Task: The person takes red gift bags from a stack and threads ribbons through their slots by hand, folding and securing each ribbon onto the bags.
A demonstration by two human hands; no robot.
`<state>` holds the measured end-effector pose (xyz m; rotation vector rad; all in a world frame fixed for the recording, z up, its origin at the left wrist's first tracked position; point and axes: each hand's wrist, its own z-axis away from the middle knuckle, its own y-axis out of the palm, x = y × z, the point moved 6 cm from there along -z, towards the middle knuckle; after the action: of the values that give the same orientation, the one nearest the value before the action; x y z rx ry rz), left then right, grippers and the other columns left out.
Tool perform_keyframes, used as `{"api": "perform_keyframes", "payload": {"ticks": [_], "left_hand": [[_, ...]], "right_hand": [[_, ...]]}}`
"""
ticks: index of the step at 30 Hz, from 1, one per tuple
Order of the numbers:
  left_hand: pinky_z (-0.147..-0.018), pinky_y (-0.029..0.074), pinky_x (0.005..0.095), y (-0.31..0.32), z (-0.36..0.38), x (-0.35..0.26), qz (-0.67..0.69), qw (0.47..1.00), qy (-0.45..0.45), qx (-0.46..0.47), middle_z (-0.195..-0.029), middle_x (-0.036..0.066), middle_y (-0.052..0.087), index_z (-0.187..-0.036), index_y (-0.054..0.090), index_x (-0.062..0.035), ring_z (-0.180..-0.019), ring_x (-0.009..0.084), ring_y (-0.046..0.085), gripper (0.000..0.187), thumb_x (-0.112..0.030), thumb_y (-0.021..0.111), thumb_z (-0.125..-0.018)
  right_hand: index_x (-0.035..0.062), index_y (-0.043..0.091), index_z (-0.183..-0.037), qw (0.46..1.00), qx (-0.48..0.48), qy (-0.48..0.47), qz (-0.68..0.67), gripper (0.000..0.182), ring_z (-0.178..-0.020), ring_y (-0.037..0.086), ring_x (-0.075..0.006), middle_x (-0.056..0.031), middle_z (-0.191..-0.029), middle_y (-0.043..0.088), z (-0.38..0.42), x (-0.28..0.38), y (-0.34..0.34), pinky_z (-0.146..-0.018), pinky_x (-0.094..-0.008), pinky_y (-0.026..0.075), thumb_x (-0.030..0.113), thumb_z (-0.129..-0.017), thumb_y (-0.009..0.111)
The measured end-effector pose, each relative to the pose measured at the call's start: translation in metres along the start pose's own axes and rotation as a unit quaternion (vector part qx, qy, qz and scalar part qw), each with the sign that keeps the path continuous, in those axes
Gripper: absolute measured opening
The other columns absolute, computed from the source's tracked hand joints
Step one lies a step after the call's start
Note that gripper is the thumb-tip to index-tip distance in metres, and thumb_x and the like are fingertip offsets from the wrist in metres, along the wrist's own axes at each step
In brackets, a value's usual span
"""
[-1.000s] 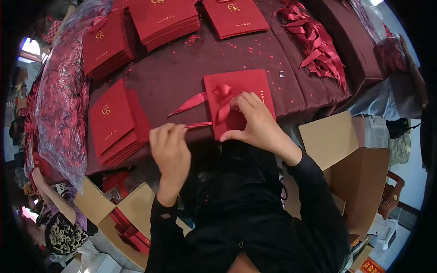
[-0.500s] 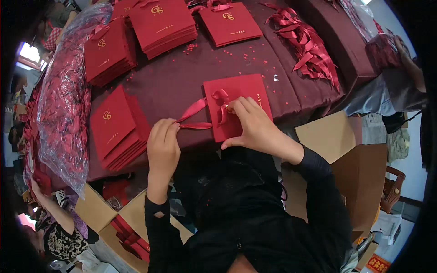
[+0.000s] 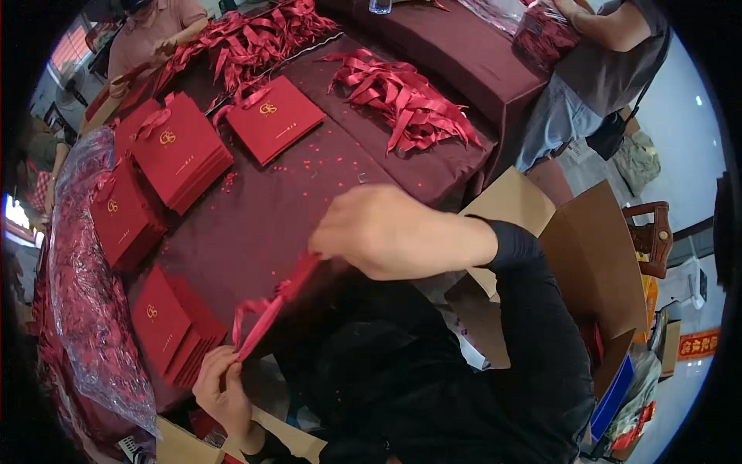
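Observation:
My left hand point(image 3: 224, 387) is closed in a pinch on the end of a pink-red ribbon point(image 3: 261, 329) at the table's near edge. The ribbon runs up to a red paper bag point(image 3: 308, 268), which is tilted nearly edge-on and blurred. My right hand point(image 3: 375, 232) is closed around the upper end of that bag, back of the hand towards me, its fingertips hidden. To the left of the ribbon lies a fanned stack of red bags point(image 3: 166, 329) with gold print.
More stacked red bags point(image 3: 182, 151) and a single bag pile point(image 3: 274, 120) stand farther back. Loose ribbons point(image 3: 406, 104) heap beyond the hands. A plastic-wrapped bundle point(image 3: 85, 278) lines the left edge. An open carton point(image 3: 599, 255) stands right. Other people work at the far left and right.
The bag has come up off the tabletop and tilted, with my right hand now gripping it. My left hand has moved down and left with the ribbon. The view has turned to the right.

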<state>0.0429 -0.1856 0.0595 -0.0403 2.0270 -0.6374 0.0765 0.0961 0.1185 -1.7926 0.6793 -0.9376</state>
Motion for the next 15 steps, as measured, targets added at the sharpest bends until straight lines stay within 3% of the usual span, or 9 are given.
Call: {"api": "perform_keyframes", "payload": {"ticks": [2, 5, 6, 7, 8, 10, 12, 14, 15], "left_hand": [[-0.073, 0.049, 0.0294, 0.003, -0.006, 0.002, 0.192, 0.979, -0.060, 0.042, -0.081, 0.012, 0.067, -0.089, 0.063, 0.0080, -0.077, 0.0192, 0.063, 0.007, 0.001, 0.063, -0.088], [-0.069, 0.047, 0.0235, 0.017, -0.024, 0.035, 0.087, 0.984, -0.154, 0.000, -0.079, 0.008, 0.066, -0.094, 0.063, 0.0066, -0.074, 0.0117, 0.060, 0.010, -0.002, 0.061, -0.090], [-0.069, 0.047, 0.0244, 0.026, -0.035, 0.039, 0.026, 0.987, -0.154, 0.035, -0.079, 0.009, 0.066, -0.095, 0.064, 0.0053, -0.073, 0.0123, 0.060, 0.010, -0.002, 0.061, -0.090], [-0.069, 0.047, 0.0252, 0.033, -0.043, 0.044, -0.037, 0.985, -0.155, 0.070, -0.079, 0.010, 0.066, -0.096, 0.064, 0.0041, -0.073, 0.0129, 0.060, 0.010, -0.003, 0.061, -0.090], [-0.069, 0.048, 0.0272, 0.037, -0.045, 0.060, -0.075, 0.987, -0.123, 0.073, -0.078, 0.013, 0.066, -0.097, 0.064, 0.0019, -0.070, 0.0171, 0.061, 0.010, -0.004, 0.059, -0.090], [-0.074, 0.049, 0.0322, 0.038, -0.053, 0.056, -0.150, 0.973, -0.169, 0.038, -0.081, 0.015, 0.065, -0.099, 0.065, 0.0002, -0.075, 0.0256, 0.063, 0.013, -0.007, 0.058, -0.090], [-0.090, 0.044, 0.0395, 0.035, -0.051, 0.054, -0.295, 0.951, -0.078, -0.049, -0.107, 0.016, 0.062, -0.114, 0.061, -0.0028, -0.102, 0.0333, 0.057, 0.025, -0.008, 0.056, -0.091], [-0.097, 0.039, 0.0416, 0.044, -0.059, 0.030, -0.375, 0.918, -0.014, -0.133, -0.120, 0.017, 0.057, -0.123, 0.056, -0.0040, -0.113, 0.0350, 0.050, 0.033, -0.007, 0.055, -0.090], [-0.098, 0.037, 0.0416, 0.049, -0.064, 0.018, -0.389, 0.906, 0.004, -0.168, -0.125, 0.017, 0.054, -0.126, 0.054, -0.0043, -0.116, 0.0351, 0.048, 0.036, -0.006, 0.055, -0.090]], "right_hand": [[0.0052, 0.058, -0.103, 0.983, -0.020, 0.017, -0.180, 0.020, -0.077, 0.062, -0.0292, -0.0127, -0.081, 0.063, -0.013, 0.002, -0.037, -0.071, -0.0401, 0.046, 0.007, -0.084, 0.063], [0.0071, 0.057, -0.106, 0.954, 0.009, 0.075, -0.292, 0.023, -0.080, 0.061, -0.0287, -0.0108, -0.085, 0.062, -0.043, -0.047, 0.007, -0.071, -0.0408, 0.045, 0.007, -0.084, 0.061], [0.0089, 0.058, -0.106, 0.993, -0.083, 0.072, -0.033, 0.024, -0.084, 0.060, -0.0278, -0.0090, -0.088, 0.061, -0.043, -0.076, 0.023, -0.073, -0.0397, 0.045, 0.009, -0.082, 0.062], [0.0107, 0.059, -0.105, 0.957, -0.169, 0.064, 0.225, 0.026, -0.088, 0.058, -0.0268, -0.0072, -0.091, 0.059, -0.044, -0.091, 0.031, -0.076, -0.0385, 0.045, 0.010, -0.079, 0.063], [0.0128, 0.062, -0.102, 0.928, -0.161, 0.084, 0.325, 0.027, -0.094, 0.054, -0.0251, -0.0050, -0.096, 0.055, -0.036, -0.104, 0.026, -0.080, -0.0377, 0.043, 0.014, -0.074, 0.064], [0.0112, 0.067, -0.093, 0.925, -0.098, 0.145, 0.338, 0.020, -0.095, 0.055, -0.0262, -0.0056, -0.095, 0.056, -0.009, -0.123, 0.007, -0.081, -0.0403, 0.044, 0.015, -0.073, 0.064], [0.0109, 0.070, -0.074, 0.897, -0.045, 0.224, 0.379, 0.006, -0.089, 0.063, -0.0242, -0.0061, -0.085, 0.065, 0.025, -0.151, 0.010, -0.070, -0.0384, 0.051, 0.014, -0.072, 0.065], [0.0101, 0.070, -0.074, 0.886, 0.035, 0.243, 0.392, 0.008, -0.084, 0.066, -0.0261, -0.0073, -0.082, 0.067, 0.056, -0.180, 0.023, -0.069, -0.0385, 0.053, 0.011, -0.074, 0.062], [0.0086, 0.069, -0.075, 0.896, 0.009, 0.246, 0.368, 0.008, -0.082, 0.067, -0.0277, -0.0087, -0.081, 0.066, 0.064, -0.188, 0.027, -0.068, -0.0404, 0.054, 0.009, -0.075, 0.061]]}}
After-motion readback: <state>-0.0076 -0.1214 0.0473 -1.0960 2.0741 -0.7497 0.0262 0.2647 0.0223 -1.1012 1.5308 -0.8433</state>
